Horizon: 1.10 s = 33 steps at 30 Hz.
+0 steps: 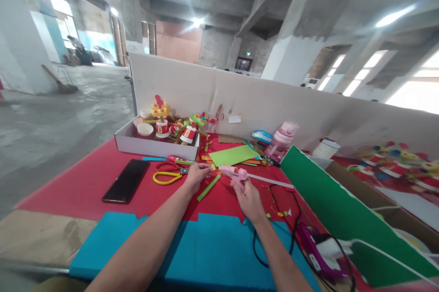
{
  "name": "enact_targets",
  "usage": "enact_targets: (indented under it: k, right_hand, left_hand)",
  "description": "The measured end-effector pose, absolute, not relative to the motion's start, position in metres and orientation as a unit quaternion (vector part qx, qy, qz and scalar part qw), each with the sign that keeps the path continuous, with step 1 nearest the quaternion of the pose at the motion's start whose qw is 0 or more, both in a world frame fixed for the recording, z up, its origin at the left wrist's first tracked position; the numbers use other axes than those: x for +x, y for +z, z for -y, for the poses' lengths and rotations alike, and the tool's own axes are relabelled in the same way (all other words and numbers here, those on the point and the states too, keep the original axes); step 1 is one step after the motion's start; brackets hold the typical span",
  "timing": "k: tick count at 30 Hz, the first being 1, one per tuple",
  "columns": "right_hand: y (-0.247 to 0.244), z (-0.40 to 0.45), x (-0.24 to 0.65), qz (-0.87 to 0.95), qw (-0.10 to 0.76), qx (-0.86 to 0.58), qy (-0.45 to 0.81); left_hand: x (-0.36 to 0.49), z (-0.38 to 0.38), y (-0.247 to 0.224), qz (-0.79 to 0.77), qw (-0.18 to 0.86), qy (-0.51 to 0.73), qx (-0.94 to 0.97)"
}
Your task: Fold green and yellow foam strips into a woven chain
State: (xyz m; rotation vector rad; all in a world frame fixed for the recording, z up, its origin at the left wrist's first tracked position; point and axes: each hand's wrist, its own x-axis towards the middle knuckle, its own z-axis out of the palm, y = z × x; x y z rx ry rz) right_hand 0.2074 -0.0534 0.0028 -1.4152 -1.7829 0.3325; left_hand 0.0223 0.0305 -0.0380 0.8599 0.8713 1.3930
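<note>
My right hand [247, 197] is wrapped round the handle of a pink hot glue gun [235, 173], its nozzle pointing left. Facing that nozzle, my left hand [199, 175] has its fingertips pinched together on a small piece of paper that looks yellow-green; its shape is too small to make out. A green paper strip [208, 188] lies on the red cloth just below the two hands. Beside my left wrist are scissors with yellow handles [168, 177], their blades partly behind the hand. A light green paper sheet [235, 154] lies behind the glue gun.
A white box [156, 146] of paper-cup figures stands at the back left, a black phone [125, 181] in front of it. A green panel [343, 209] borders the right side. A black cord [297, 212] runs near a purple power strip [318, 251]. A white partition [192, 77] closes the back.
</note>
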Motion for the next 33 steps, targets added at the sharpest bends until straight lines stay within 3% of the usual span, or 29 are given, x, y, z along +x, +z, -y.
enact_targets:
  k: [29,33]
  right_hand:
    - [-0.0005,0.0547,0.1988,0.743,0.360,-0.559,0.079]
    - [0.0032,0.0558,0.2005,0.721,0.392,-0.562,0.105]
  left_hand:
    - [0.0207,-0.0292,-0.0366,-0.380,0.599,0.596,0.376]
    - [0.0212,-0.0308,-0.0363,-0.385,0.605,0.599,0.357]
